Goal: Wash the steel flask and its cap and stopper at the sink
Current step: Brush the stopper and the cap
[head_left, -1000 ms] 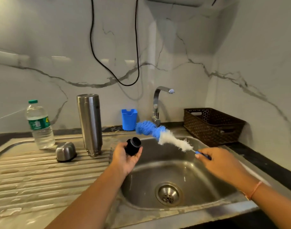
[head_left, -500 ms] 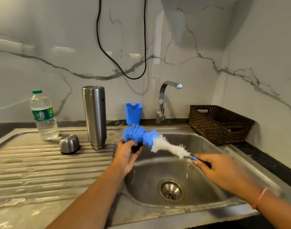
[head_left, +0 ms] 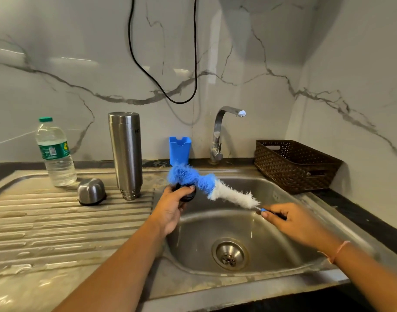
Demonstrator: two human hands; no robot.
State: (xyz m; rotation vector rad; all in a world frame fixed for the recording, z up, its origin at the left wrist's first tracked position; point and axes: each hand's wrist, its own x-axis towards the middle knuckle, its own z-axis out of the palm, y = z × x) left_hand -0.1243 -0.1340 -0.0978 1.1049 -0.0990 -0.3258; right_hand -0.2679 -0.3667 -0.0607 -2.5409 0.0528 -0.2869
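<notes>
Over the left edge of the sink [head_left: 272, 244], our left hand [head_left: 170, 208] curls its fingers round the black stopper [head_left: 188, 196], and the blue head of the brush [head_left: 215, 188] lies against its top. Our right hand [head_left: 294, 224] pinches the brush's handle over the basin. The flask [head_left: 125, 154] stands on the drainboard [head_left: 57, 233] at left, the cap [head_left: 91, 191] dome-up just left of it.

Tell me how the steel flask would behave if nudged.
The steel flask is tall and narrow, standing on the ribbed drainboard, so it probably tips easily. Being cylindrical, it would likely roll once down. Its polished wall may be slippery.
</notes>
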